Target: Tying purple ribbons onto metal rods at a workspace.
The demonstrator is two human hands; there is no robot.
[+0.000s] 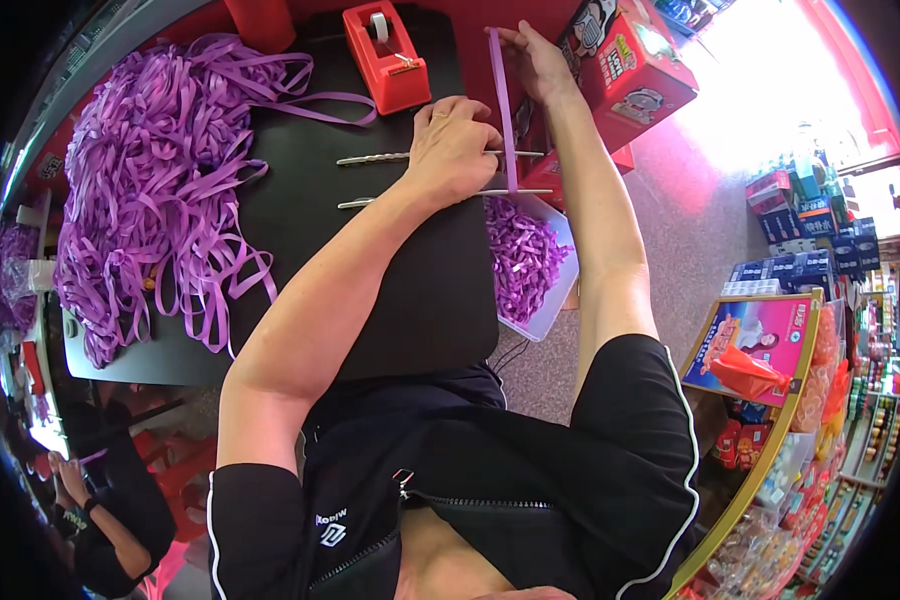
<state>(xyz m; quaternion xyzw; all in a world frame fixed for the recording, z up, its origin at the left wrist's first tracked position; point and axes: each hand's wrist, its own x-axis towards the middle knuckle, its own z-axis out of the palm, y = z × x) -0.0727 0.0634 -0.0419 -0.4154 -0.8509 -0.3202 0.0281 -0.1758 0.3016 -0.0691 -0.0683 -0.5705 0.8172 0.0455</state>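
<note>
A strip of purple ribbon runs from my right hand down across two thin metal rods, the upper one twisted and the lower one smooth. My right hand pinches the ribbon's far end between thumb and fingers. My left hand is closed, its fingers curled over the rods just left of the strip; what lies in its fingertips is hidden. Under the rods' right ends, beside the table, a white bin holds many short folded purple ribbon pieces.
A large tangled heap of purple ribbon covers the left of the black table. A red tape dispenser stands at the back. Red boxes are beyond my right forearm. A seated co-worker's hands show at lower left.
</note>
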